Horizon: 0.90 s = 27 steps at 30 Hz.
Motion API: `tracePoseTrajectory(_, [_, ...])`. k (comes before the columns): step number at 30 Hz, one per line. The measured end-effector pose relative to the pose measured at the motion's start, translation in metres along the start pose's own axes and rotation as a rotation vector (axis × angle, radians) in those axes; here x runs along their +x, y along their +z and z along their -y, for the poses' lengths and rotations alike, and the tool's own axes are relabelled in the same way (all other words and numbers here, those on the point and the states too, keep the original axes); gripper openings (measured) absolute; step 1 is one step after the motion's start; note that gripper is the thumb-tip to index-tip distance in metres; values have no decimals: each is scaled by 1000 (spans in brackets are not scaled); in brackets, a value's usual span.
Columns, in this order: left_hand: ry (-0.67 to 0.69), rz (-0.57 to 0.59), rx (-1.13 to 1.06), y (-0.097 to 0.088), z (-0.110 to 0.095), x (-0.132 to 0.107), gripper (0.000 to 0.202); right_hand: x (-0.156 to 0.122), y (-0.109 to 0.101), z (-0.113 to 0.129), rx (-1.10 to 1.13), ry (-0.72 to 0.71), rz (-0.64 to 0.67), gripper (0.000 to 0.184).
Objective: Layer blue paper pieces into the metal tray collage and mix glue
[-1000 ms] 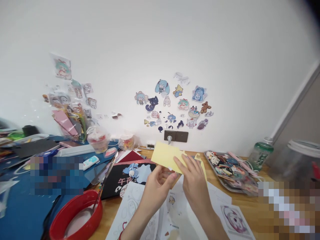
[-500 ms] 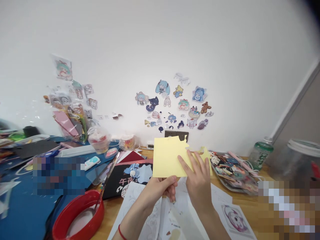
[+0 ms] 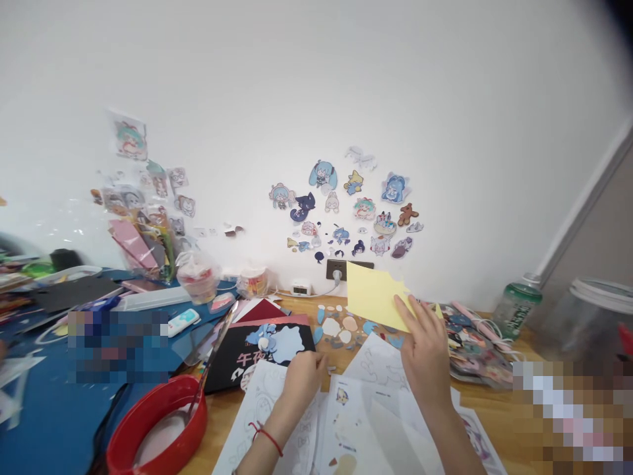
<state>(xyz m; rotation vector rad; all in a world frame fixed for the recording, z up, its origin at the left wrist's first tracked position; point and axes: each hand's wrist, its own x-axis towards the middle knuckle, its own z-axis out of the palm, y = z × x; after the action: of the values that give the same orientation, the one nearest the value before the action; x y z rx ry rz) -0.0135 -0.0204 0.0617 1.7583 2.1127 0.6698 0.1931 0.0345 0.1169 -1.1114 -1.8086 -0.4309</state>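
A sheet of yellow paper point(image 3: 373, 297) with a jagged cut-out edge is held up by my right hand point(image 3: 426, 353), its fingers pressed on the sheet's right side. My left hand point(image 3: 304, 379), with a red string bracelet point(image 3: 267, 439) on the wrist, is closed above the printed sheets. Whatever its fingers may hold is hidden. Just beyond it lie a black card point(image 3: 225, 359) and a pale blue paper cut-out point(image 3: 287, 343). Small cut paper pieces point(image 3: 332, 326) are scattered on the wood behind the white sheets point(image 3: 366, 422).
A red oval container point(image 3: 198, 432) stands at the front left on a blue mat point(image 3: 39, 422). Stickers point(image 3: 324, 175) cover part of the wall above a power socket point(image 3: 336, 272). A green-labelled bottle point(image 3: 519, 307) and a clear tub point(image 3: 588, 330) stand at right.
My left hand has let go of the yellow paper and moved down and left, its fingers curling closed. My right hand has carried the paper to the right, uncovering the scattered pieces.
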Motion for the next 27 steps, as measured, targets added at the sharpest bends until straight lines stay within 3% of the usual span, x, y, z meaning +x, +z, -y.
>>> tracePoseTrajectory(11, [47,33,240,15,4,2,30,0,2,4,25,-26,28,62])
tracePoseTrajectory(18, [39,5,223,13,0,-2,30,4,-4,9,162,85,51,52])
tracePoseTrajectory(20, [40,-25,200,7,0,-1,32,8,-9,11,310,203,96,49])
tracePoseTrajectory(22, [62,-101,75,-2,0,1,31,12,-16,13,518,448,195,44])
tracePoseTrajectory(25, [101,-204,-387,-25,-2,4,36,19,-30,18,880,841,332,46])
tracePoseTrajectory(27, [107,-136,-746,-44,-7,1,51,22,-40,21,1061,965,403,45])
